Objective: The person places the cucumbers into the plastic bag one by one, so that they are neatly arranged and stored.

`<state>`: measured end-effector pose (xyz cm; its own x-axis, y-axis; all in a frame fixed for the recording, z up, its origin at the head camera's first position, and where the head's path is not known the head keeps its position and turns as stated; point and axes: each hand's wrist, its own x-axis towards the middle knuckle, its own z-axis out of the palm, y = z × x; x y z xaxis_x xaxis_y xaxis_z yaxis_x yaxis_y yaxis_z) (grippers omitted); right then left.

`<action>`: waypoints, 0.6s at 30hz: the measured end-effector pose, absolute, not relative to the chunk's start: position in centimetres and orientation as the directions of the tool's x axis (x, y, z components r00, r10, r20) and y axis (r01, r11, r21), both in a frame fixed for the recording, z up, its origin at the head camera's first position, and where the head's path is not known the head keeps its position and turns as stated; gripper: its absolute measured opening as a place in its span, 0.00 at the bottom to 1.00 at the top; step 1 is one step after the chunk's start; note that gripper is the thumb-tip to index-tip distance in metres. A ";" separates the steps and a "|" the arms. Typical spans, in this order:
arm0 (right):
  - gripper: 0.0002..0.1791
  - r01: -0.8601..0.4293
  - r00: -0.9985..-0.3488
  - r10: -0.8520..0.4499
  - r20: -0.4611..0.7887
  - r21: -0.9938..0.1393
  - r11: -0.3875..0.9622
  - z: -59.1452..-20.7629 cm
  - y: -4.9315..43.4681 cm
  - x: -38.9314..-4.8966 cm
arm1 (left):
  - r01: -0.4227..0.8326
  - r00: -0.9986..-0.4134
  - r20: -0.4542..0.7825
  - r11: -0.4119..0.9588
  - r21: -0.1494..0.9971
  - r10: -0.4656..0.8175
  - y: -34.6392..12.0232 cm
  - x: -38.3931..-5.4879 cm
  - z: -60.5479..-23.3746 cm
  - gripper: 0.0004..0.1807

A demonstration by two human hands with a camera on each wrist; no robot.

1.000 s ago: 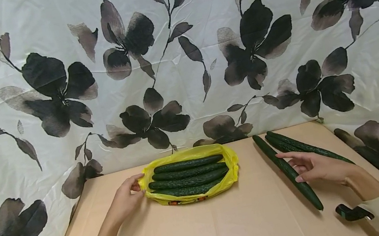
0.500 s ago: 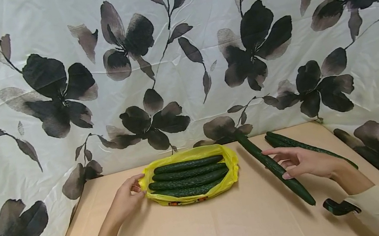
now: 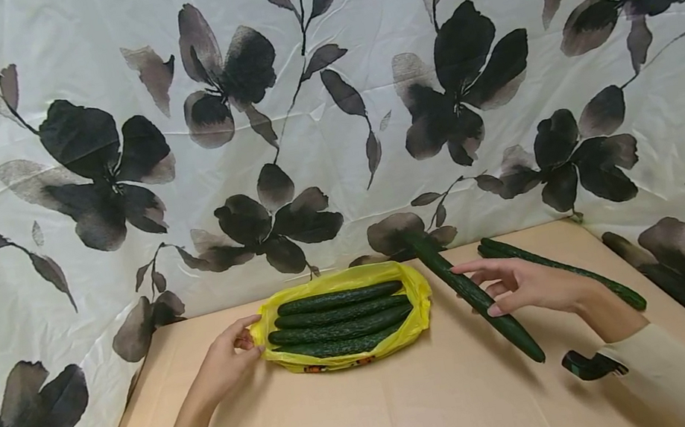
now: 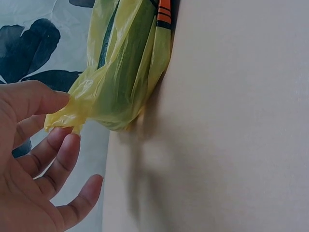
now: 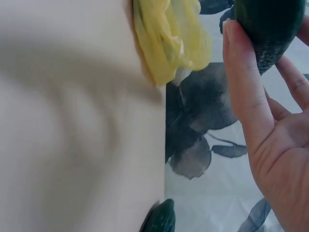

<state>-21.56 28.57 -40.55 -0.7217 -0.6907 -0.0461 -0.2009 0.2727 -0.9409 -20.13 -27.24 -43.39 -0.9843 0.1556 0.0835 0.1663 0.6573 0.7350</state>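
In the head view a yellow plastic bag lies open near the back of the table, with several dark green cucumbers side by side in it. My left hand pinches the bag's left end; in the left wrist view, thumb and fingers close on the gathered plastic. To the right of the bag, my right hand holds another cucumber between thumb and fingers, tilted and raised off the table. That cucumber also shows close up in the right wrist view.
One more cucumber lies on the table at the right, partly behind my right hand. The pale table ends at the back against a hanging cloth printed with dark flowers.
My right hand has lifted the cucumber off the table and carried it leftward, closer to the bag. The left hand stays at the bag's left end.
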 end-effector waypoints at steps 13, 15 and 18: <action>0.42 -0.273 -0.716 -0.698 -0.001 -0.920 0.282 -38.9 25.1 -23.0 | 0.176 -0.983 0.096 0.633 0.754 0.160 -27.6 -20.2 -43.8 0.30; 0.40 -0.291 -0.714 -0.700 0.005 -0.912 0.290 -38.6 24.5 -23.2 | 0.175 -0.983 0.098 0.633 0.754 0.156 -27.5 -20.2 -43.8 0.30; 0.37 -0.319 -0.723 -0.691 0.004 -0.889 0.329 -38.2 23.5 -23.5 | 0.179 -0.982 0.104 0.633 0.753 0.154 -27.5 -20.2 -43.8 0.30</action>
<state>-23.50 23.48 -38.20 -0.7228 -0.6910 0.0036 -0.3188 0.3289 -0.8889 -20.23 -27.50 -43.83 -0.9825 0.1544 0.1042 0.1793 0.6328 0.7532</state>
